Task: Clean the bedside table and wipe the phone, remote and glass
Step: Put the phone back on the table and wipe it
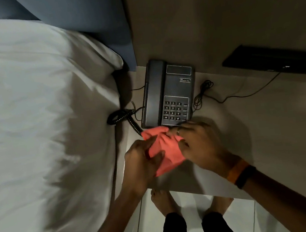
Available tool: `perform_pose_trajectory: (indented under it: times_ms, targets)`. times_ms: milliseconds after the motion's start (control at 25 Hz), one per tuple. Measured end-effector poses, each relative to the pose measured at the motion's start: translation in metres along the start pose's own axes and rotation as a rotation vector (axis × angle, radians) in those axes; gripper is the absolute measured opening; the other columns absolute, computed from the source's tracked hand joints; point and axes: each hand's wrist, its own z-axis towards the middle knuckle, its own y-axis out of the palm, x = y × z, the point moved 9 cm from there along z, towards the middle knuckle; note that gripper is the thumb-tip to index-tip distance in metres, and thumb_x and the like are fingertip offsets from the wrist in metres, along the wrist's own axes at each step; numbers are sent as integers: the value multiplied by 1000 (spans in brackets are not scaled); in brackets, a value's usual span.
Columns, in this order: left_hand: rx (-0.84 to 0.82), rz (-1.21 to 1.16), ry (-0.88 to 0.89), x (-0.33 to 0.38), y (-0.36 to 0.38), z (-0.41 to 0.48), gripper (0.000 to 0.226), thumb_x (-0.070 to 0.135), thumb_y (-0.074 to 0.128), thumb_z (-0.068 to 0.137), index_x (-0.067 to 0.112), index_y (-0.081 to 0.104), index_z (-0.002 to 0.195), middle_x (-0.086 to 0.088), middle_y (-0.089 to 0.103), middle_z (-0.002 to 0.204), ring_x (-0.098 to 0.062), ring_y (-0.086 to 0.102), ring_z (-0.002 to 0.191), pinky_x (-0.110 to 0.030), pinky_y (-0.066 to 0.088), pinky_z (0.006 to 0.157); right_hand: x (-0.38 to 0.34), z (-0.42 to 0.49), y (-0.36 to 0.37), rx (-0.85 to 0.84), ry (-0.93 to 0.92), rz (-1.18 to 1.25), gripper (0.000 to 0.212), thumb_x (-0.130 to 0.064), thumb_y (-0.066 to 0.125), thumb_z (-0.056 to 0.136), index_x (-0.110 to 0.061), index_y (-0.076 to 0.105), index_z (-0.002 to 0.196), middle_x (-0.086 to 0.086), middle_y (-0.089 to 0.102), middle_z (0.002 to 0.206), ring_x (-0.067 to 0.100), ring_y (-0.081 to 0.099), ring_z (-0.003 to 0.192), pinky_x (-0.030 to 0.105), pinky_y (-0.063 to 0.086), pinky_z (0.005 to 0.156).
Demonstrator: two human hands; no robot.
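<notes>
Pink cloth (162, 149) bunched between left hand (141, 164) and right hand (200, 144), both pinching it, just before the phone (167, 94).

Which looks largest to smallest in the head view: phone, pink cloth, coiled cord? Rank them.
1. phone
2. pink cloth, bunched between both hands and nearer the camera, so its place is less sure
3. coiled cord

Bedroom, likely hotel room. White-sheeted bed (32, 122) with pillow (85, 52) against blue padded headboard (84, 14), left of the hands. Beige bedside table (256, 121) carries corded desk phone (168, 94) just beyond the grip. White tiled floor (195, 203) below; bare feet.
</notes>
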Motion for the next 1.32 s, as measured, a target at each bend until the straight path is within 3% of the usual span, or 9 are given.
perform_pose_trajectory:
  times_ms: [120, 200, 280, 400, 480, 720, 840, 960, 1320]
  targets:
    - [118, -68, 160, 41, -27, 32, 45, 27, 76, 90, 17, 66, 133, -12, 68, 116, -25, 67, 98, -34, 53, 86, 28, 17, -54, 303, 119, 111, 38, -16, 48, 82, -15, 77, 108, 9, 75, 104, 32, 70, 95, 30, 50, 80]
    - [230, -37, 270, 75, -47, 72, 49, 24, 67, 94, 13, 59, 140, -19, 58, 126, -27, 61, 104, -33, 48, 95, 35, 52, -87, 482, 129, 12, 44, -13, 45, 85, -11, 71, 121, 12, 67, 125, 34, 63, 112, 39, 51, 94]
    - [217, -62, 199, 82, -43, 105, 52, 20, 59, 96, 8, 52, 146, -21, 52, 136, -33, 59, 116, -31, 45, 106, 36, 87, -82, 364, 154, -63, 55, -7, 45, 89, -20, 58, 141, 6, 53, 147, 31, 50, 129, 45, 42, 108]
    - [225, -240, 86, 52, -24, 80, 36, 11, 60, 100, 12, 57, 136, 0, 68, 116, -16, 71, 102, -23, 55, 82, 32, 82, -42, 147, 119, -181, 57, -13, 43, 95, -31, 46, 149, -2, 44, 154, 29, 43, 134, 46, 38, 110]
    - [157, -236, 76, 27, 0, 32, 28, 6, 65, 97, 6, 63, 125, -11, 68, 114, -28, 69, 102, -23, 47, 78, 27, 40, -14, 88, 59, -274, 52, -19, 43, 94, -31, 51, 144, 0, 47, 150, 31, 44, 134, 46, 38, 108]
    - [-122, -118, 236, 20, 111, -58, 53, 4, 68, 95, 34, 54, 137, 1, 51, 119, -11, 57, 103, 4, 42, 83, 97, -129, 24, 304, 172, 1, 43, -21, 47, 83, -22, 70, 119, 5, 63, 117, 31, 61, 108, 40, 46, 90]
    - [-167, 146, 263, 31, 173, -76, 54, 24, 66, 98, 44, 48, 145, -4, 33, 154, -34, 38, 144, -30, 44, 114, 146, -189, 66, 207, 327, -71, 55, -24, 54, 82, -26, 58, 137, 9, 54, 136, 37, 55, 123, 49, 48, 95]
    - [-100, 606, 349, 35, 215, -86, 61, 47, 40, 104, 33, 20, 160, -13, 8, 172, -42, 11, 158, -64, 26, 121, 159, -208, 112, 52, 317, -155, 69, -42, 57, 97, -16, 35, 157, 21, 28, 165, 46, 21, 154, 71, 21, 120]
    - [217, 497, 299, 57, 151, -107, 63, 45, 19, 108, 21, 5, 164, -7, -4, 173, -27, -2, 161, -46, 1, 131, 85, -162, 42, 270, 67, -146, 59, -42, 40, 105, -21, 29, 159, 13, 25, 168, 33, 18, 158, 62, 20, 124]
